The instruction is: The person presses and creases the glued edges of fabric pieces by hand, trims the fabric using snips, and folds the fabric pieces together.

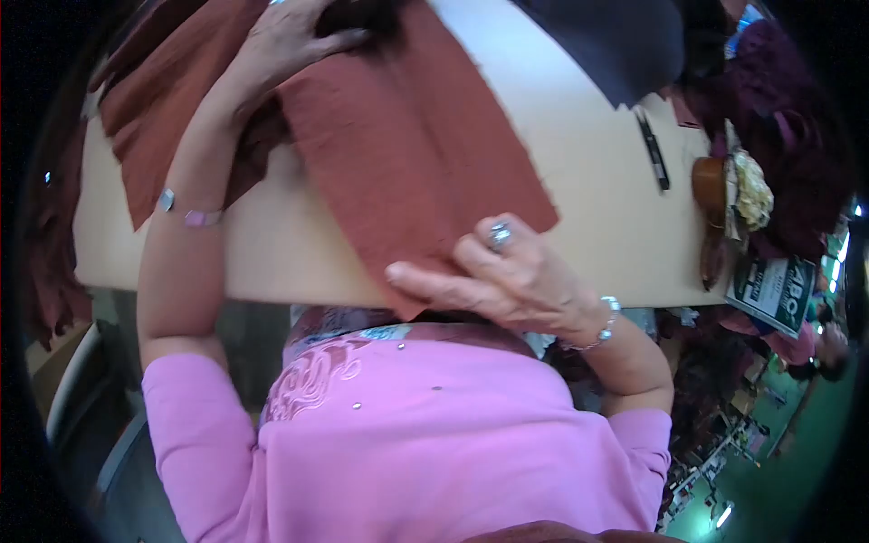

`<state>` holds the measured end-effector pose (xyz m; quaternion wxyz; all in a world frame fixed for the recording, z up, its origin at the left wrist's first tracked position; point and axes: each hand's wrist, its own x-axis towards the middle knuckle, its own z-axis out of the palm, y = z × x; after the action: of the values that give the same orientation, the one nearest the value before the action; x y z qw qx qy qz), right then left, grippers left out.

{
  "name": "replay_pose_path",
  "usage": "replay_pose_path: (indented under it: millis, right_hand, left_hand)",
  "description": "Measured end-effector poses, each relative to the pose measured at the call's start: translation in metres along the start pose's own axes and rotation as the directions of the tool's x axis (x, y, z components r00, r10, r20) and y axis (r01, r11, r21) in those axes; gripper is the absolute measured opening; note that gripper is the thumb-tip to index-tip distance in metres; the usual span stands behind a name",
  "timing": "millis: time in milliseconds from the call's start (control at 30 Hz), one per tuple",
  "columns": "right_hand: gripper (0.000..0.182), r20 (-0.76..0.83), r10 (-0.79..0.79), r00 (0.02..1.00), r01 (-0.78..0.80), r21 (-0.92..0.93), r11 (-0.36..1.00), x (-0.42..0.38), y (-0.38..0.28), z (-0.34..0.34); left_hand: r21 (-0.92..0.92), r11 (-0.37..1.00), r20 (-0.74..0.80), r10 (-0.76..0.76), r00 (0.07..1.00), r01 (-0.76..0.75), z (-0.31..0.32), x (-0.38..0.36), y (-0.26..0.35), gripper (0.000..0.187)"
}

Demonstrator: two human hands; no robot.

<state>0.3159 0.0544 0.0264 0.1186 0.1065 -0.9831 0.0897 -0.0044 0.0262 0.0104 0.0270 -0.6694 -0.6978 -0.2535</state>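
A long rust-brown cloth (398, 154) runs down the pale table and hangs over its front edge. At the top, my left hand (282, 41) lies on brown cloth, thumb spread to the right beside a dark, blurred shape; its other fingertips are cut off by the frame. Near the cloth's lower end is my right hand (507, 276), wearing a ring. One of its digits stretches left across the cloth, while the others curl at the right edge and appear to grip the fabric. More folded brown cloth (163, 109) lies beside my left forearm.
Dark grey cloth (606, 45) covers the back of the table (634, 244). A black pen (652, 149) lies at the right. Beyond it are a brown object (709, 185), a cream ruffled item (751, 190), a printed green-and-white box (774, 291) and dark maroon fabric (797, 118).
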Motion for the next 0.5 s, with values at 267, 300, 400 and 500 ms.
replay_pose_path:
  millis: [267,300,400,500]
  right_hand:
    - [0.047,-0.22,0.631,0.744,-0.669,-0.243,0.703,-0.045,0.077,-0.043]
    - [0.044,-0.218,0.719,0.66,-0.726,-0.432,0.535,-0.055,0.091,-0.049]
    - [0.037,-0.305,0.788,0.535,-0.818,-0.421,0.392,-0.107,0.129,-0.036]
    - [0.032,-0.313,0.848,0.427,-0.904,-0.169,0.393,-0.117,0.135,-0.038]
  left_hand:
    - [-0.124,0.989,0.05,0.081,0.995,-0.075,-0.012,-0.003,0.007,0.036]
    - [-0.155,0.985,0.058,0.083,0.995,-0.073,-0.019,-0.004,0.015,0.035]
    - [-0.201,0.979,0.125,0.044,0.991,-0.018,-0.018,-0.004,0.007,0.031]
    - [-0.259,0.965,0.096,0.078,0.992,-0.05,-0.02,-0.007,0.006,0.027]
